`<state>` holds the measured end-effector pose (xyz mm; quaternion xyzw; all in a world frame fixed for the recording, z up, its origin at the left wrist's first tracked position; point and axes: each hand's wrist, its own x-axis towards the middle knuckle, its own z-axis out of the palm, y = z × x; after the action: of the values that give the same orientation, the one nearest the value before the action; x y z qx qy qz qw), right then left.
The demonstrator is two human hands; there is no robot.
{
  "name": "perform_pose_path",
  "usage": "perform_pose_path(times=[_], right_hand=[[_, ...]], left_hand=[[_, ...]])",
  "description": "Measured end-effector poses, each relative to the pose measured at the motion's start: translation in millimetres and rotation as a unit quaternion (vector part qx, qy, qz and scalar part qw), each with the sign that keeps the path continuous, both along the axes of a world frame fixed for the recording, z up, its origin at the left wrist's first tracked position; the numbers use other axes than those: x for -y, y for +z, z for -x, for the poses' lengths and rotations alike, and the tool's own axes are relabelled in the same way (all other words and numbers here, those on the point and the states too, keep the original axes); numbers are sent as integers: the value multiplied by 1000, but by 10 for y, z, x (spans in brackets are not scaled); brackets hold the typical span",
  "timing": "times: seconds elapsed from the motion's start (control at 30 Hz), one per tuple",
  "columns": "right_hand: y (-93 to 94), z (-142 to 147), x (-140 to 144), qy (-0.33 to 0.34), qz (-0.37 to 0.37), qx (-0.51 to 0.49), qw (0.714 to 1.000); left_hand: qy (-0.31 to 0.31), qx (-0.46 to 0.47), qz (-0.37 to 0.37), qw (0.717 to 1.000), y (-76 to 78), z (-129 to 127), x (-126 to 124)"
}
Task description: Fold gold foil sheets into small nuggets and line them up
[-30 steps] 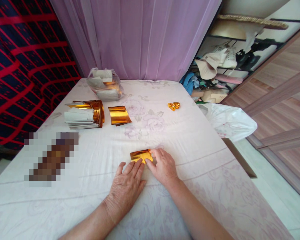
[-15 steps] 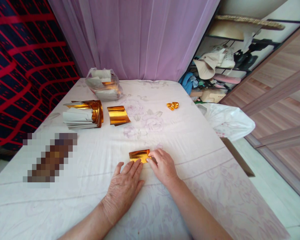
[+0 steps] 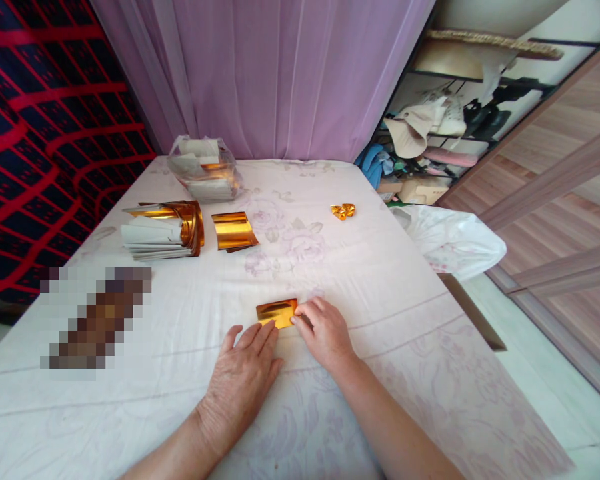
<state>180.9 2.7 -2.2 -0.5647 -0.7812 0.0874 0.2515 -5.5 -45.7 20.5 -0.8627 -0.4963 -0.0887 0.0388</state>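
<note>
Barely anything has been moved: thumb and index finger of the right hand (image 3: 327, 333) have been drawn closer together at the sheet's edge, and the whole view has been shifted slightly. Gold foil sheet (image 3: 277, 311) is lying on the tabletop (image 3: 405, 393), just ahead of the fingertips, between the two hands. Left hand (image 3: 245, 370) is laid palm down, fingers spread, tips touching the sheet's near edge; nothing is gripped by it. Sheet's right edge appears pinched by the right hand, narrow at the tips. Whether the sheet is folded cannot be told.

Beyond the left hand, a curved gold sheet (image 3: 234, 230) has been left; farther left, a stack of foil papers (image 3: 155, 232), with a clear bag of papers (image 3: 207, 177) behind. Crumpled gold piece (image 3: 343, 212) is set well beyond the right hand.

Risks, as judged: the sheet could be skewed if light pressure is kept by the left fingers while the edge is pulled; the thin foil could be creased or torn by too hard a pinch.
</note>
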Motion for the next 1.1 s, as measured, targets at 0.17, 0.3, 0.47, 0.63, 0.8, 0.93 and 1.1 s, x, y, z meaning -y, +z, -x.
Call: perform_pose_path(times=[0.17, 0.3, 0.47, 0.63, 0.8, 0.93, 1.1], right_hand=[[5, 1, 3, -1, 0, -2, 1000], [9, -3, 4, 0, 2, -6, 1000], [9, -5, 4, -1, 6, -5, 1000], [3, -6, 7, 0, 4, -12, 1000], [-12, -13, 5, -1, 9, -15, 1000], [-17, -13, 2, -4, 7, -8, 1000], [-21, -8, 6, -9, 1, -5, 1000]], left_hand=[[8, 1, -1, 1000, 87, 36, -14], [19, 4, 3, 1000, 139, 60, -13], [26, 9, 9, 1000, 167, 80, -20], [26, 16, 2, 1000, 177, 116, -38], [26, 21, -24, 999, 182, 190, -70], [12, 21, -44, 999, 188, 202, -104], [-14, 43, -89, 995, 146, 172, -138]])
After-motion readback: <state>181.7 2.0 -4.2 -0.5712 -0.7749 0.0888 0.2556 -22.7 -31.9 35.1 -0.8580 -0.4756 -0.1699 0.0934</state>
